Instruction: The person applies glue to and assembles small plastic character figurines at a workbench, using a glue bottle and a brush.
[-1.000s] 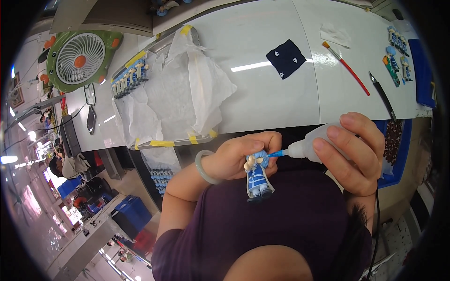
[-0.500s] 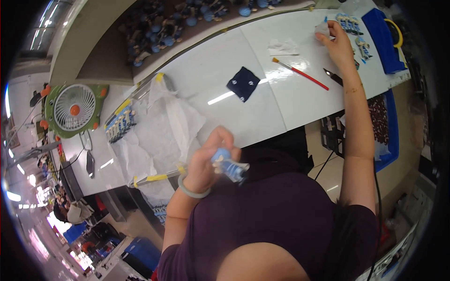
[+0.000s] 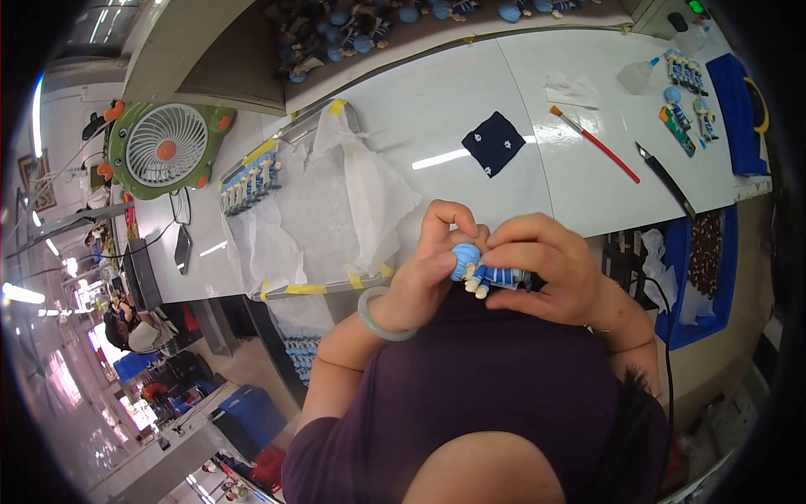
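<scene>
A small figurine [image 3: 477, 270] with a blue head and a blue-and-white striped body lies sideways between my hands, close to my chest. My left hand [image 3: 424, 281] pinches it by the blue head. Around the striped body the fingers of my right hand [image 3: 550, 265] are closed. Beyond them on the white table are a dark blue cloth square [image 3: 494, 144], a red-handled brush [image 3: 596, 144] and a black craft knife [image 3: 666, 181]. A translucent squeeze bottle [image 3: 636, 77] with a blue tip rests at the far right.
Several figurines [image 3: 250, 183] line a tray [image 3: 315, 193] covered with white paper at left; more stand at far right [image 3: 684, 71] near a blue bin [image 3: 733, 113]. A green fan [image 3: 165, 151] stands far left. A shelf [image 3: 231, 84] of figurines overhangs the back.
My right hand has let go of the squeeze bottle at the far right and come back to the figurine. My left hand has moved right and slightly up with it.
</scene>
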{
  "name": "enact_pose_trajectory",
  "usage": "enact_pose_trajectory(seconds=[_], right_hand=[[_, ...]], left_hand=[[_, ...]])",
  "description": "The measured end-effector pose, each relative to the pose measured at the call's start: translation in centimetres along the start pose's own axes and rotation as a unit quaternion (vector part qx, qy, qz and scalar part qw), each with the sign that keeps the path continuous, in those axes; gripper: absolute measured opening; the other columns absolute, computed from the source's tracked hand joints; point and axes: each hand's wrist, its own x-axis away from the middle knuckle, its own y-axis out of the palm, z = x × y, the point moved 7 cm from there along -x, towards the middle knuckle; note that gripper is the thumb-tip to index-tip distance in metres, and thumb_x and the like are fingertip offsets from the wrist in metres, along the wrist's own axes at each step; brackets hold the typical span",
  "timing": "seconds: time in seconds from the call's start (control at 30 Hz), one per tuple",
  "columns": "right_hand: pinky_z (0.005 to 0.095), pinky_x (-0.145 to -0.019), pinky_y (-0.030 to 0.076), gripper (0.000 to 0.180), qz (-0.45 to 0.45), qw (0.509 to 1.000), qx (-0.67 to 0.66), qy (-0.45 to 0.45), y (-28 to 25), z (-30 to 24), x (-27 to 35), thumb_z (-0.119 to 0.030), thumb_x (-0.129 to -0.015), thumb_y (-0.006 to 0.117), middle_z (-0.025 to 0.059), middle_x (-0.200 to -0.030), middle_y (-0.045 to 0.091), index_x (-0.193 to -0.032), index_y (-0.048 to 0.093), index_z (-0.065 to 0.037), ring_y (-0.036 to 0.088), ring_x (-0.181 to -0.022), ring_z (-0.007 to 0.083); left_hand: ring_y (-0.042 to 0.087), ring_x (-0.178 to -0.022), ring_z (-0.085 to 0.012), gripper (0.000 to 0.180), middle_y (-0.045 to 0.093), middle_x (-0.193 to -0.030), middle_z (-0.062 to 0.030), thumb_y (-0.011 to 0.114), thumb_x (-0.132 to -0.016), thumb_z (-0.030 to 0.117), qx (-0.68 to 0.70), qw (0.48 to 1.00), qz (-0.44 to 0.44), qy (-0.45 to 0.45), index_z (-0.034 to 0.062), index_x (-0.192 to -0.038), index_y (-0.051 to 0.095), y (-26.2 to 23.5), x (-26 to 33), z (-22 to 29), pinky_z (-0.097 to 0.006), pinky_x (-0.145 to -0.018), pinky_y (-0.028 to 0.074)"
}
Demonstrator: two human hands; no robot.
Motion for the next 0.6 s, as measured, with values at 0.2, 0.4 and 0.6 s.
enact_pose_trajectory(seconds=[0.2, 0.4, 0.6], right_hand=[[0.0289, -0.056, 0.046, 0.037, 0.032, 0.999, 0.017, -0.021, 0.2, -0.3, 0.5, -0.007, -0.062, 0.071, 0.0078, -0.082, 0.056, -0.096, 0.055, -0.006, 0.056, -0.069, 0.0225], [0.0292, -0.055, 0.047, 0.036, 0.016, 0.996, 0.050, -0.070, 0.7, -1.3, 0.5, -0.003, -0.061, 0.069, 0.0083, -0.080, 0.056, -0.094, 0.055, -0.004, 0.057, -0.067, 0.0221], [0.0276, -0.053, 0.047, 0.028, 0.002, 0.990, 0.102, -0.101, 1.4, -2.4, 0.8, -0.003, -0.067, 0.061, 0.0094, -0.077, 0.054, -0.093, 0.054, 0.001, 0.056, -0.064, 0.0205]], left_hand=[[0.044, -0.083, -0.0124, 0.038, 0.045, -0.091, -0.0068, 0.044, -0.085, 0.037, -0.034, 0.999, -0.019, 0.001, 0.0050, -0.105, 0.035, -0.5, 0.4, 0.0, -0.025, -0.075, 0.035], [0.048, -0.084, -0.0117, 0.041, 0.048, -0.095, -0.0066, 0.056, -0.082, 0.032, 0.021, 0.996, -0.074, -0.053, 0.0009, -0.105, 0.041, -1.5, 1.0, -0.5, -0.025, -0.074, 0.039], [0.049, -0.081, -0.0114, 0.040, 0.048, -0.095, -0.0057, 0.061, -0.079, 0.027, 0.085, 0.985, -0.113, -0.104, 0.0017, -0.104, 0.041, -1.4, 1.6, -1.6, -0.024, -0.071, 0.040]])
